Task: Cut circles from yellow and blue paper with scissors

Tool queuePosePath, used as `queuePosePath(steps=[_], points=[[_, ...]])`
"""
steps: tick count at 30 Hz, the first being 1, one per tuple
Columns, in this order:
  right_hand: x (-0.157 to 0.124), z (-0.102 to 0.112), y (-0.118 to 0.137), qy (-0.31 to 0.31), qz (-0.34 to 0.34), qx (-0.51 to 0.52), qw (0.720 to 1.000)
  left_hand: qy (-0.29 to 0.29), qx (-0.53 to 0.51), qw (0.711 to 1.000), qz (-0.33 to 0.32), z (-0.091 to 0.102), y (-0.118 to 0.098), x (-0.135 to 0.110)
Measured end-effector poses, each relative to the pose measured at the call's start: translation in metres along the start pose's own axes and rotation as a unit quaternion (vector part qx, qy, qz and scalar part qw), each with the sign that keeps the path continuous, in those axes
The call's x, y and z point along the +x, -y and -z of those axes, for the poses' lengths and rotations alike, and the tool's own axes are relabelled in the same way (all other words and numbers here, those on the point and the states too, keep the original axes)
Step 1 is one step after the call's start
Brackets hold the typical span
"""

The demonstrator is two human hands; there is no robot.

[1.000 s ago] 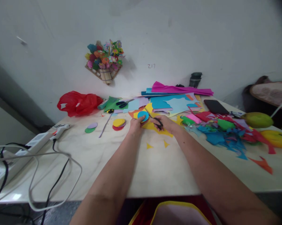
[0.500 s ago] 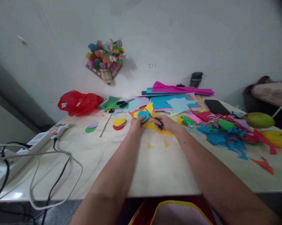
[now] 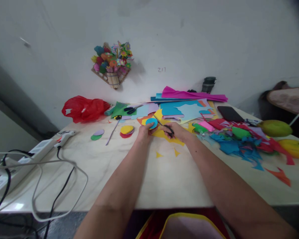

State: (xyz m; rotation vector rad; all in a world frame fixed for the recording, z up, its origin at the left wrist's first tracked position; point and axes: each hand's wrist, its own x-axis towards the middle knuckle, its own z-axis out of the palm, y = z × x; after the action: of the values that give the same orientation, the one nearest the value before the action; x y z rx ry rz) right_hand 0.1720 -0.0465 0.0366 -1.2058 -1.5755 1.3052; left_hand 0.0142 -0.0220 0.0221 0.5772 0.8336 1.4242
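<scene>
In the middle of the table my left hand [image 3: 144, 130] is closed on a blue paper circle [image 3: 152, 122], laid against yellow paper [image 3: 158, 114]. My right hand [image 3: 176, 130] grips dark-handled scissors [image 3: 169, 128], whose blades point up and left to the paper beside the blue circle. Under both hands lies more yellow paper [image 3: 175, 139]. Two small yellow scraps [image 3: 159, 155] rest nearer to me. Left of my hands is a stack of yellow circles [image 3: 126, 129] on top of red circles [image 3: 125, 135]. Further left, a purple circle [image 3: 99, 132] overlaps a green circle [image 3: 96, 137].
At the back are a red plastic bag [image 3: 83, 109], spare scissors [image 3: 132, 109] and coloured sheets [image 3: 171, 108]. Right: paper scraps [image 3: 239, 146], a phone [image 3: 230, 114] and yellow-green fruit [image 3: 275, 128]. Left: a power strip [image 3: 25, 162] with loose cables [image 3: 86, 179]. Paper flowers [image 3: 112, 59] hang on the wall.
Both hands, the paper and the scissors look almost the same as before. The whole view has shifted very slightly.
</scene>
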Motion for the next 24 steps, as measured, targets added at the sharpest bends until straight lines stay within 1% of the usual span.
queuePosePath(steps=[6, 11, 17, 24], points=[[0.0026, 0.0017, -0.0048, 0.002, 0.008, 0.003, 1.000, -0.010, -0.001, 1.000, 0.013, -0.0006, -0.0014, -0.0006], [0.0027, 0.0017, -0.0056, 0.007, 0.016, 0.001, 1.000, -0.009, -0.005, 1.000, 0.005, 0.0014, 0.0002, 0.0019], [0.0014, 0.0018, -0.0036, 0.008, 0.008, -0.005, 1.000, 0.016, 0.002, 1.000, -0.002, 0.0030, 0.0004, 0.0018], [0.0029, 0.0031, -0.0042, 0.007, 0.006, -0.006, 1.000, 0.032, 0.008, 0.999, -0.013, 0.0051, 0.0010, 0.0025]])
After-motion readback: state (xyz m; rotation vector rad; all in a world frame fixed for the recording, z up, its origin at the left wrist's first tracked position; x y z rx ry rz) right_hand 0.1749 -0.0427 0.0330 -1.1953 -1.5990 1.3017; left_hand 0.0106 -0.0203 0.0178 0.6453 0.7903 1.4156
